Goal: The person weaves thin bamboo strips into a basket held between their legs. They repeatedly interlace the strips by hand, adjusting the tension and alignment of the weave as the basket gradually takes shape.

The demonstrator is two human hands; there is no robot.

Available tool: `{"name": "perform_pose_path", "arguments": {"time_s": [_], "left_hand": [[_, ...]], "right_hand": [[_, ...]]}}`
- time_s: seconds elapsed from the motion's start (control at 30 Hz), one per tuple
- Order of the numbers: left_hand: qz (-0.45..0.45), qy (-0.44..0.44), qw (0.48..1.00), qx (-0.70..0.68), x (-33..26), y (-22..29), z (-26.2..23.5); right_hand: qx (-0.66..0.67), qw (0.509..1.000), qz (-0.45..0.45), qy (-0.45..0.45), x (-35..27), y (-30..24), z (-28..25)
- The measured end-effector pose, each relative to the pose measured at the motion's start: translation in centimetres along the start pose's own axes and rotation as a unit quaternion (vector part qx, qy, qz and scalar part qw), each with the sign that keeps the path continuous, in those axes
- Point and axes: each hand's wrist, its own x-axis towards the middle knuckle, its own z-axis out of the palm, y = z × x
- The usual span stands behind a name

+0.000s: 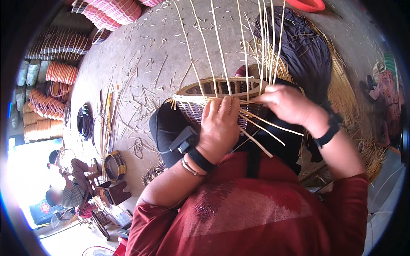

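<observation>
A half-woven cane basket (200,88) rests on my lap with its oval rim facing away, dark weave on its side. Long pale cane stakes (220,38) rise from the rim toward the top of the view. My left hand (220,123) presses flat on the basket's woven wall, fingers spread over the strands. My right hand (287,102) pinches a pale cane strand (267,123) at the rim's right end. Both wrists wear dark bands, the left with a small black device.
Stacks of finished striped baskets (106,13) line the far left. A black coil (84,121) and loose cane bundles (106,115) lie on the concrete floor. Dark cloth (299,47) and straw sit right. A seated person (68,187) works at lower left.
</observation>
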Motion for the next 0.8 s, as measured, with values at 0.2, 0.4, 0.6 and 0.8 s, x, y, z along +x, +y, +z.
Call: {"name": "perform_pose_path", "arguments": {"time_s": [0.2, 0.4, 0.6, 0.8], "left_hand": [[-0.005, 0.038, 0.999, 0.034, -0.1, 0.0, 1.6], [-0.014, 0.063, 0.998, 0.022, -0.1, -0.3, 1.7], [-0.01, 0.067, 0.997, 0.026, 0.0, -0.5, 1.7], [-0.001, 0.08, 0.997, 0.02, 0.2, -0.1, 1.7]], "right_hand": [[0.43, 0.9, 0.051, 0.05, 7.4, -1.6, -3.1], [0.611, 0.784, -0.028, -0.101, 15.3, -4.2, -0.1], [-0.15, 0.944, -0.278, 0.098, 17.7, -2.3, -2.0], [-0.322, 0.893, -0.298, 0.101, 10.4, -1.8, -6.3]]}}
